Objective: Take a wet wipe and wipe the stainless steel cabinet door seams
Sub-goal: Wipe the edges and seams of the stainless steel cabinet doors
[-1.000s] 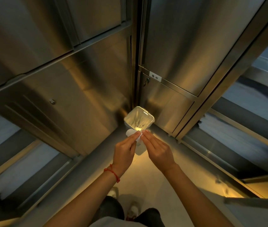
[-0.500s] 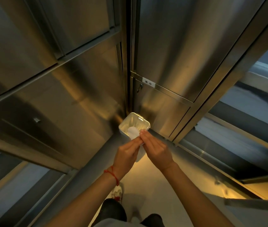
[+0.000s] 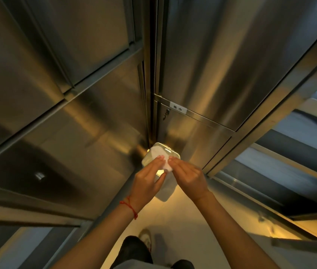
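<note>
wet wipe (image 3: 167, 165) between both hands | left hand (image 3: 148, 180) pinches it | right hand (image 3: 188, 176) pinches it

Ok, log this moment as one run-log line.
stage: taking wipe | left hand: pinches wet wipe | right hand: pinches wet wipe | wipe: above open container | cabinet door seam: untouched

1. A small white label (image 3: 178, 108) sits on the horizontal rail between the upper and lower stainless steel cabinet doors (image 3: 198, 144), right of the corner seam. It bears two dark Chinese characters, which look like "地巾"; the print is small and slightly blurred.
2. No other text, brand or number can be read.
</note>
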